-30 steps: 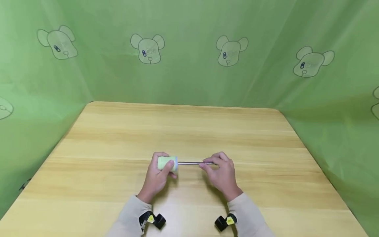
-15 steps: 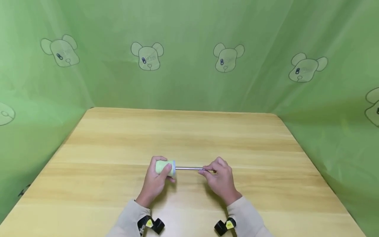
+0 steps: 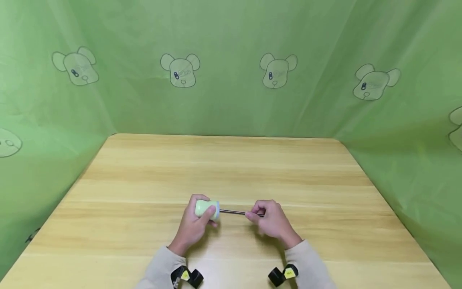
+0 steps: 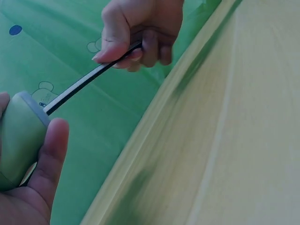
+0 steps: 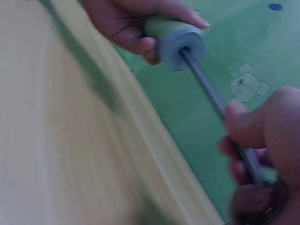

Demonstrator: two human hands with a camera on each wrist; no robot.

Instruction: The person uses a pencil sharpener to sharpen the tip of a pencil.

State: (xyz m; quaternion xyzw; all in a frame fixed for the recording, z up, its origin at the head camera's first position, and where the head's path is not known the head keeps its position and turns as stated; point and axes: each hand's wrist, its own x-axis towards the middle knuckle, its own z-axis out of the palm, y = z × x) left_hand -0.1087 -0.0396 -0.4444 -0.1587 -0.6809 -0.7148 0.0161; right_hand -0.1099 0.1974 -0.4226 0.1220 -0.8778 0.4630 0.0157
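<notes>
My left hand (image 3: 190, 229) grips a stubby pale green handle (image 3: 202, 208), its thumb lying along the side near the light blue-grey end cap (image 5: 169, 52). Out of a hole in that cap runs a straight, thin metal shaft (image 3: 232, 212); together they look like a screwdriver. The right hand (image 3: 275, 221) pinches the shaft's far part between thumb and curled fingers, which cover its tip. Both hands hold it level above the table, handle to the left. In the left wrist view the bare middle of the shaft (image 4: 77, 89) shows flat, shiny sides.
A light wood-grain table (image 3: 231, 168) lies beneath the hands. Green cloth (image 3: 231, 108) with printed bear heads hangs behind it and along both sides. A black wrist camera (image 3: 277, 277) sits on the right cuff, another camera (image 3: 195, 278) on the left.
The head view has tipped slightly up. Both hands have shifted a little right with handle and shaft. The shaft now slopes slightly down to the right, and the right fingers are curled further in.
</notes>
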